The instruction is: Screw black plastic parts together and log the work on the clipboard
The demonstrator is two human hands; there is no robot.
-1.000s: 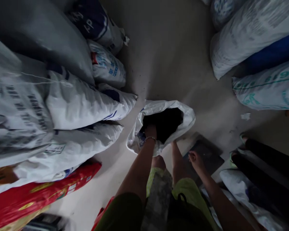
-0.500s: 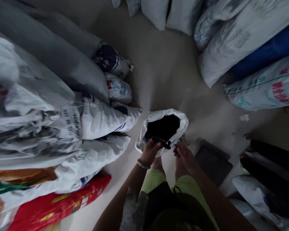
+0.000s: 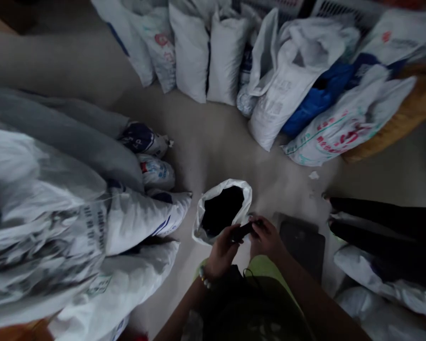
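Note:
Between my two hands is a small dark, elongated object [image 3: 242, 232]; its exact kind is too dark to make out. My left hand [image 3: 223, 252], with a beaded bracelet at the wrist, is closed around one end. The fingers of my right hand [image 3: 268, 237] pinch the other end. Both hands are just above the near rim of an open white woven sack [image 3: 247, 193] standing on the floor. Inside the sack, black contents [image 3: 222, 210] show, too dark to tell apart.
Full white sacks [image 3: 145, 218] lie stacked on the left. More sacks [image 3: 191, 57] stand along the back, beside a blue bag [image 3: 314, 99] and a brown sack [image 3: 386, 128]. A dark flat slab [image 3: 303, 246] is on the floor at right, near another person's legs [image 3: 372, 227].
My right hand, earlier apart from the dark object, now grips its end. Both hands have drawn nearer my body. The view has tilted up, showing more sacks at the back.

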